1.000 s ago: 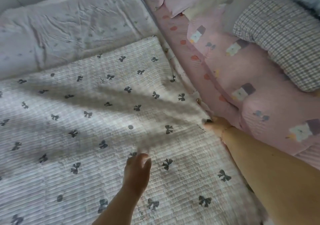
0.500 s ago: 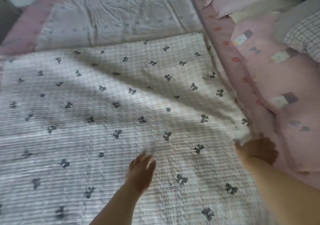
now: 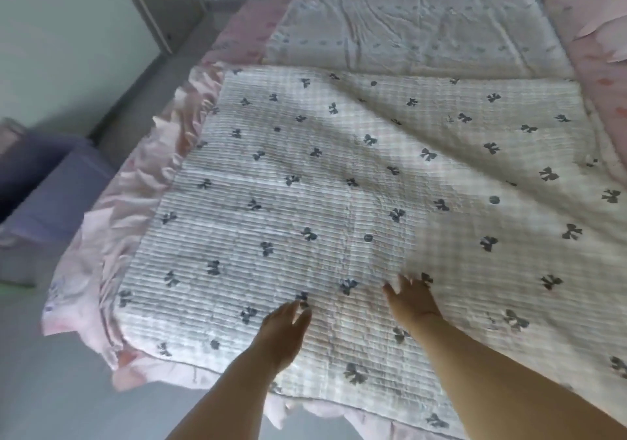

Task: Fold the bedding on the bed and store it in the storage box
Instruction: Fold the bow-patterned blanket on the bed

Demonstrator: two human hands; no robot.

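Note:
A white quilted blanket [image 3: 356, 175] printed with dark bows lies spread over the near half of the bed. My left hand [image 3: 283, 332] rests flat on it near the front edge, fingers straight. My right hand [image 3: 412, 300] lies flat on the blanket just to the right, fingers spread. Neither hand holds any fabric. A pale crumpled sheet [image 3: 417, 29] lies folded flat on the far part of the bed. The purple storage box [image 3: 51, 188] stands on the floor to the left of the bed.
A pink ruffled bed skirt [image 3: 135, 222] hangs off the bed's left and front edges. Pink bedding [image 3: 597, 42] lies at the far right. Grey floor [image 3: 51, 388] runs along the left, with a white cabinet [image 3: 163, 2] behind it.
The view has swung left. My right hand let go of the blanket's right edge and moved left onto its surface. My left hand stays flat on the blanket.

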